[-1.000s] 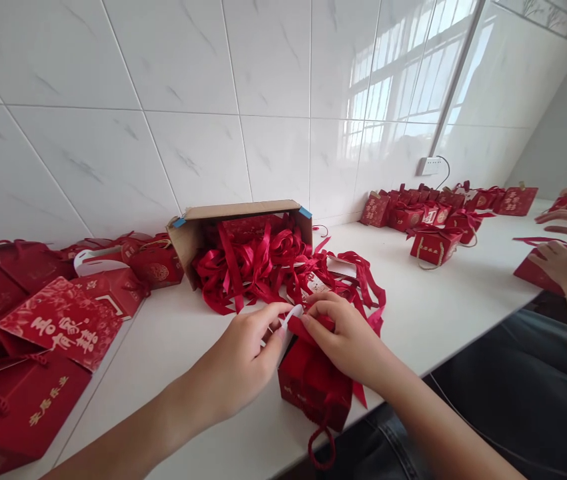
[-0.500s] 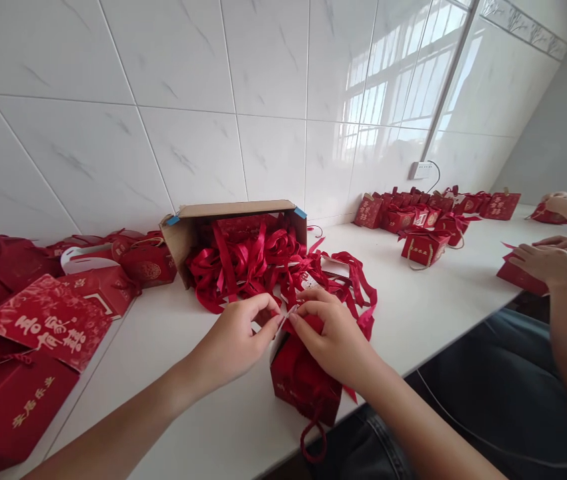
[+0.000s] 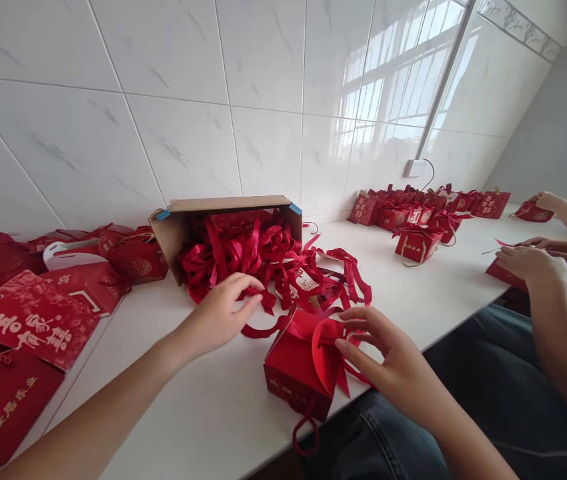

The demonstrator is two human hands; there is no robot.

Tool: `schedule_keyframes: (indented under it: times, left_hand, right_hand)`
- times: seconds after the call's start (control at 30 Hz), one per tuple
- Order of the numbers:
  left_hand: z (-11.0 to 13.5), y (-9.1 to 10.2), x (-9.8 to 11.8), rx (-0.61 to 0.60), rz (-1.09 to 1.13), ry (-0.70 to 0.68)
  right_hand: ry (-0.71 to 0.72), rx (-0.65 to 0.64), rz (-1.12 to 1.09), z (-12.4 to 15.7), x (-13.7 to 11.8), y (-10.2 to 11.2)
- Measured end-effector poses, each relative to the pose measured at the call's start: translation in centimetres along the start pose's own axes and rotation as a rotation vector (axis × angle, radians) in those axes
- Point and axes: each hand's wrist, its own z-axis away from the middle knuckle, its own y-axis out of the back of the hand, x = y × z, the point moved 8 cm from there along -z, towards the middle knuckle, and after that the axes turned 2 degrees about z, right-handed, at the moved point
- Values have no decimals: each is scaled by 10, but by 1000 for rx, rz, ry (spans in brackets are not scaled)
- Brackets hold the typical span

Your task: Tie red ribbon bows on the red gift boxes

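Note:
A small red gift box [image 3: 297, 365] with its top flaps sprung open stands at the white counter's front edge, its cord handle hanging over the edge. My left hand [image 3: 218, 312] reaches toward the red ribbon pile [image 3: 263, 257] and pinches a ribbon strand with its fingers curled. My right hand [image 3: 388, 360] hovers just right of the box, fingers spread, fingertips near the rounded red flap, holding nothing.
A cardboard box [image 3: 183, 223] lies on its side against the tiled wall, spilling ribbons. Flat red gift bags [image 3: 28, 327] pile at the left. Finished red boxes [image 3: 416, 213] line the far right. Another person's hands [image 3: 533, 263] work at the right on a red box.
Both hands let go of the box top, and its flaps sprang open. My left hand moved up to the ribbon pile. My right hand drew back to the right and opened.

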Motion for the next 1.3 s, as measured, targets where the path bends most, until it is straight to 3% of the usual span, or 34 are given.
schedule_keyframes:
  times: [0.1, 0.27, 0.4, 0.6, 0.73, 0.87, 1.3]
  left_hand:
    - [10, -20, 25, -142, 378, -63]
    - [15, -37, 27, -251, 472, -32]
    - [13, -44, 20, -335, 470, -40]
    - [6, -39, 11, -298, 373, -47]
    - [2, -38, 5, -275, 333, -29]
    - [2, -40, 4, -263, 290, -39]
    - [3, -51, -5, -235, 160, -36]
  right_hand:
    - [-122, 19, -20, 0, 12, -1]
    - [-278, -20, -4, 1, 23, -4]
    - [-311, -53, 8, 2, 25, -2]
    - [-248, -82, 72, 3, 28, 4]
    - [-119, -65, 244, 1, 19, 5]
    - [-82, -70, 381, 1, 17, 1]
    - [-188, -141, 585, 5, 27, -14]
